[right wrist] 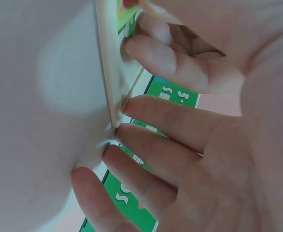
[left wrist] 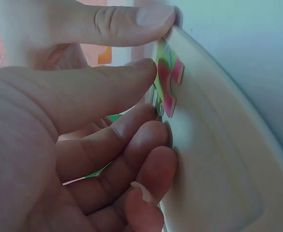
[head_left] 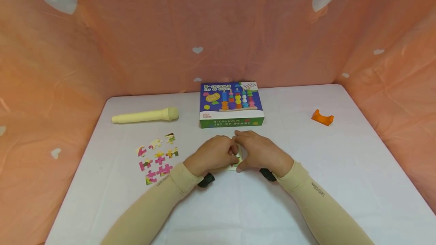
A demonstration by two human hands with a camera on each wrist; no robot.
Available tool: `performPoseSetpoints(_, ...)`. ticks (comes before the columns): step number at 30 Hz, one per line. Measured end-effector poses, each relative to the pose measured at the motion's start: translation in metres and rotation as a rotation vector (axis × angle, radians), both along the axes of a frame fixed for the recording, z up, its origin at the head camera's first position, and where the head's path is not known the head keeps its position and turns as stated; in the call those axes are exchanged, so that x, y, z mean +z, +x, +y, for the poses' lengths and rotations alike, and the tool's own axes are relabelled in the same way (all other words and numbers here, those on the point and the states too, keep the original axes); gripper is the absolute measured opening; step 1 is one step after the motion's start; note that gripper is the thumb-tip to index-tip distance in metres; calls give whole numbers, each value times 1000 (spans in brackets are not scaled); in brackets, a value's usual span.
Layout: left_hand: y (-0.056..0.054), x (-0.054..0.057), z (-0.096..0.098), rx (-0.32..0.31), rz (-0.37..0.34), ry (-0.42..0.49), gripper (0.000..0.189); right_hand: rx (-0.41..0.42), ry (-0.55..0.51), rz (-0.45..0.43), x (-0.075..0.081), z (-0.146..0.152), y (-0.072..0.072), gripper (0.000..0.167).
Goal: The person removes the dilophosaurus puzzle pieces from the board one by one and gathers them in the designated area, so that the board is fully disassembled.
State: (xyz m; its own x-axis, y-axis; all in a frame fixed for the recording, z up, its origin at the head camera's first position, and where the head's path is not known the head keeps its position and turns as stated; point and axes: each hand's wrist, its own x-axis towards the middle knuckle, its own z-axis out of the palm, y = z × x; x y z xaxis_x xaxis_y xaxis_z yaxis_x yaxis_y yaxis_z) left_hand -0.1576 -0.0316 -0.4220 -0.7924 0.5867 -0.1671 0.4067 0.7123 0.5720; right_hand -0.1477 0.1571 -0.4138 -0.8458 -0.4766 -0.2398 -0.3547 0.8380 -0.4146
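Observation:
A shallow cream puzzle tray [left wrist: 214, 145] lies on the table beneath both hands, largely covered in the head view. My left hand [head_left: 214, 155] reaches over it, its thumb and forefinger on a green and pink jigsaw piece [left wrist: 174, 89] at the tray's edge. A small pale edge [left wrist: 143, 192] shows among its curled fingers; what it belongs to is unclear. My right hand [head_left: 261, 151] holds the tray's right end, thumb at the near corner and fingertips along the far side. Several loose jigsaw pieces [head_left: 159, 160] lie in rows left of the hands.
Behind the hands stands a bead-set box [head_left: 231, 103] with a green front side. A pale yellow toy microphone [head_left: 146, 116] lies at the back left. An orange notched block [head_left: 322, 118] sits at the right. Peach cloth [head_left: 218, 29] with hearts hangs behind the table.

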Motion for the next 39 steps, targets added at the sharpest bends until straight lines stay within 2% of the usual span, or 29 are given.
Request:
performPoseSetpoints(5,1,0,1,3,1,0,9,-2,-1,3,-1,0,0,93)
performPoseSetpoints(12,3,-1,2,28,45,-24,9,-7,6,3,-3,2,0,92)
performPoseSetpoints(26,4,1,2,38,44,-36,13,7,-8,9,0,1,0,97)
performPoseSetpoints(39,2,1,-1,38,11,21,9,5,4,12,0,0,1,97)
